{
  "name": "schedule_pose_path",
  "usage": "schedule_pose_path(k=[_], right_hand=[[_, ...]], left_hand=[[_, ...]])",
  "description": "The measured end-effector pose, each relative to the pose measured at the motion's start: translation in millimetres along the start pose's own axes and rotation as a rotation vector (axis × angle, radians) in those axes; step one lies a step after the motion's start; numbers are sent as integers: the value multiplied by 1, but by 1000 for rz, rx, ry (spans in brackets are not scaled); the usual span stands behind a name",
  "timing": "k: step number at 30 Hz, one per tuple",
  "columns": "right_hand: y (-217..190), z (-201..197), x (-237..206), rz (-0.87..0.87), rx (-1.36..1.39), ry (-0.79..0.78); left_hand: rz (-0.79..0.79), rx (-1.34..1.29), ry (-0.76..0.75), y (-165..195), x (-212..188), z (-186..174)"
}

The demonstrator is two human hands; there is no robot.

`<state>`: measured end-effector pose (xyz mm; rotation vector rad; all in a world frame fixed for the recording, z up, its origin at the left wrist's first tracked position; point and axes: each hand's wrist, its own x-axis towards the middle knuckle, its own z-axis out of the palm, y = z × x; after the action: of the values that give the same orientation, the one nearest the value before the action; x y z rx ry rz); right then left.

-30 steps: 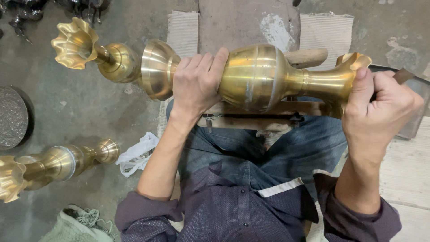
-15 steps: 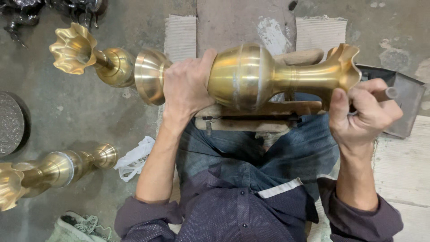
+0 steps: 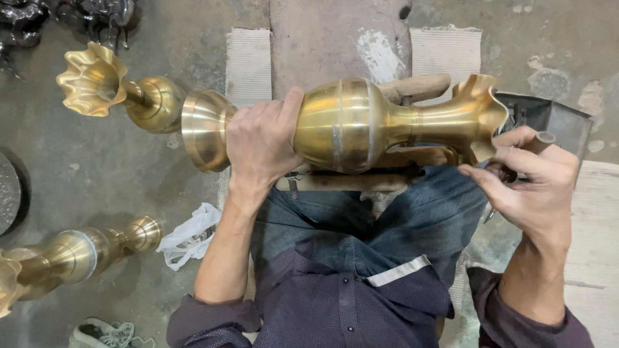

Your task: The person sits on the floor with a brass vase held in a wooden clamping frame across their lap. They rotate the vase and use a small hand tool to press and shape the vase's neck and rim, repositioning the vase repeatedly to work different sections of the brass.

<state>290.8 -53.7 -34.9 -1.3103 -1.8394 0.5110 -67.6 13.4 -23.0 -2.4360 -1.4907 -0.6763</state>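
My left hand (image 3: 261, 145) gripped the fluted golden brass vase (image 3: 351, 124); my right hand (image 3: 532, 183) pinched a thin, mostly hidden tool (image 3: 516, 169) at centre right.

- The brass vase (image 3: 351, 125) lies on its side across the person's lap, its long axis running left to right.
- Its round belly is polished gold, with a grey seam and faint turned bands around the middle.
- A slim neck runs right to a wavy, flared mouth (image 3: 480, 113).
- At the left end a bell-shaped foot (image 3: 203, 129) points outward.
- The left hand (image 3: 261, 145) wraps over the narrow part between foot and belly.
- The right hand (image 3: 535, 183) pinches a small dark tool (image 3: 509, 173) just beside the mouth.
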Motion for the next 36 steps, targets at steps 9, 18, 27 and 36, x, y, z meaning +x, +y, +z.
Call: schedule_pose_path(k=[9,18,27,36], right_hand=[[8,6,-5,315,411,148],[22,7,10,202,342,74],[36,6,11,96,192,-27],[40,9,18,341,427,199]], left_hand=[[-11,-22,-26,9,4,7],[-28,-38,-58,3,7,18],[-44,-31,-57,3,11,27],[-46,-34,-51,2,12,26]])
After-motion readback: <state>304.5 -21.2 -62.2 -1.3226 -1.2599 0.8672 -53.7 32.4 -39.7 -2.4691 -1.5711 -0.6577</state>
